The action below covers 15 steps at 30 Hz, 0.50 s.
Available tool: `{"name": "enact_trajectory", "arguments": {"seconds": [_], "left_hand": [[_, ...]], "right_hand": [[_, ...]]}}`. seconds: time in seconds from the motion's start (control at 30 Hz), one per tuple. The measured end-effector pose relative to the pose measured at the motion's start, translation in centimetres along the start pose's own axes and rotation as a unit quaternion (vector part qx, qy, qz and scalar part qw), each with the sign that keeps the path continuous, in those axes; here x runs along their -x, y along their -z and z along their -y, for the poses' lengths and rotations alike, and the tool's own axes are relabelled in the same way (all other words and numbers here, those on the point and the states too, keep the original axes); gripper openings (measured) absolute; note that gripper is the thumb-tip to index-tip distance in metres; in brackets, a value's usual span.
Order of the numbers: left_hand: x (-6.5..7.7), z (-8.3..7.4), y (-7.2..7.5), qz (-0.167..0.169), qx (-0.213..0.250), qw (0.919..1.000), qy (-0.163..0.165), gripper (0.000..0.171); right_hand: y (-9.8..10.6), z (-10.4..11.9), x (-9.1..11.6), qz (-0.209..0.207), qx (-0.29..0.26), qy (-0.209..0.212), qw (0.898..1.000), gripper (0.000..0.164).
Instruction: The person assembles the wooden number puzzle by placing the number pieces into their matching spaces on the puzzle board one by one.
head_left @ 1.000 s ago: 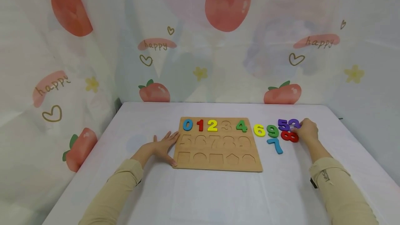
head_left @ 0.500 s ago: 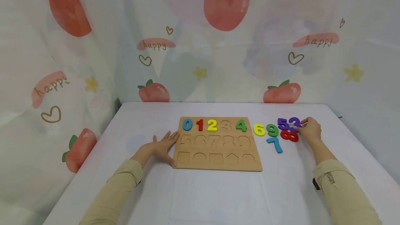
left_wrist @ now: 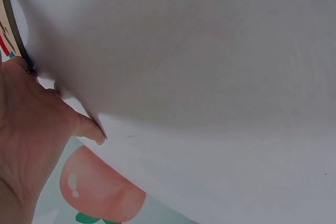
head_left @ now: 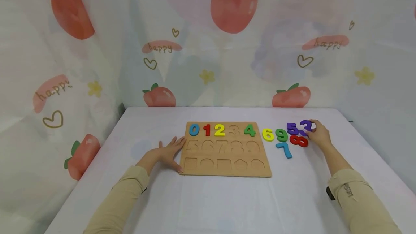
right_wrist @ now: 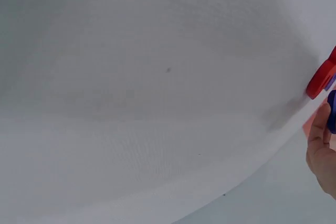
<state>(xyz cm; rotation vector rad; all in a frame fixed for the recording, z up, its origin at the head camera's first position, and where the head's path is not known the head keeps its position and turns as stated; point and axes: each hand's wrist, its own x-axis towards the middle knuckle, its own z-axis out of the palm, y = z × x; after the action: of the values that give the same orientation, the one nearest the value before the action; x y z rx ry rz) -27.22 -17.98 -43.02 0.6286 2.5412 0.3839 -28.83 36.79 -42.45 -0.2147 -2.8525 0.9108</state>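
My left hand (head_left: 168, 154) rests with spread fingers against the left edge of a wooden number puzzle board (head_left: 224, 172); the left wrist view shows this hand (left_wrist: 31, 124) beside the board's edge. At the right of the table, my right hand (head_left: 320, 134) pinches a purple number 3 (head_left: 305, 124) between thumb and fingers. In the right wrist view the hand (right_wrist: 321, 150) grips the purple piece (right_wrist: 332, 111), partly cut off by the frame. A purple 5 (head_left: 292, 129) lies to its left, and a red 8 (head_left: 299, 141) lies just below.
Blue 0 (head_left: 194, 130), red 1 (head_left: 207, 130), yellow 2 (head_left: 219, 130) and green 4 (head_left: 250, 130) sit in the board's top row. Yellow 6 (head_left: 268, 134), green 9 (head_left: 281, 135) and blue 7 (head_left: 284, 150) lie on the white table right of the board.
The purple 3 has shifted slightly up, away from the red 8, in my right hand's pinch. My left hand stays at the board's edge. The head view has shifted a little.
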Motion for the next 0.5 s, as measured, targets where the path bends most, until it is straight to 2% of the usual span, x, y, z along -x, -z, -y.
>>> {"name": "enact_trajectory", "arguments": {"seconds": [0.2,0.33,0.5], "left_hand": [[0.0,0.4,0.2,-0.002,0.004,1.0000,0.001,0.131],[-0.4,0.4,0.0,0.000,-0.007,1.0000,0.004,0.126],[-0.3,-0.1,-0.1,0.000,-0.022,0.9997,0.011,0.123]], "right_hand": [[-0.2,1.4,-0.1,0.009,-0.022,-0.019,1.000,0.046],[-0.3,1.3,0.1,0.009,-0.032,-0.027,0.999,0.047],[-0.7,1.2,0.0,0.011,-0.071,-0.047,0.996,0.047]]}}
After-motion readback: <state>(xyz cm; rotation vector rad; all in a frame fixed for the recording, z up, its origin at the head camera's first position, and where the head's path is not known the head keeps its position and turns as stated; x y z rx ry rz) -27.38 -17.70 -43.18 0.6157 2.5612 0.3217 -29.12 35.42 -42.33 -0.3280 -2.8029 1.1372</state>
